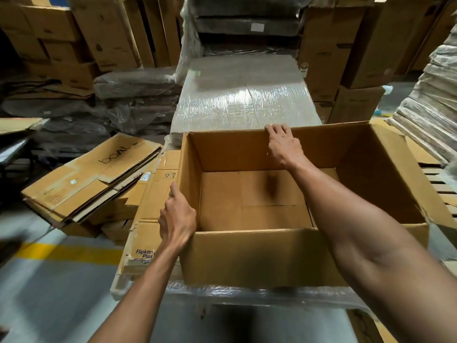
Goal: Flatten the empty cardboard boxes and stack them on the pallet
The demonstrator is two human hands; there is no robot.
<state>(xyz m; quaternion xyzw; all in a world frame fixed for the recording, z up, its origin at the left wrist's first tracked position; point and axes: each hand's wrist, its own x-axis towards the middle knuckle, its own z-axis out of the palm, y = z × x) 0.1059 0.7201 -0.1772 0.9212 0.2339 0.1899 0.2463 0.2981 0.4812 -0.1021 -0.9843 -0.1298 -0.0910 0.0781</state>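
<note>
The left hand grips the left wall of the box near its near corner, thumb up along the outside. The right forearm stretches across the box, and the right hand curls its fingers over the far rim.

centre: open box mouth open upward, four walls upright | lower left: bare floor free | centre left: flattened boxes piled against box side | upper centre: wrapped bundle just behind far wall | right edge: pallet slats, cardboard stack close that side
</note>
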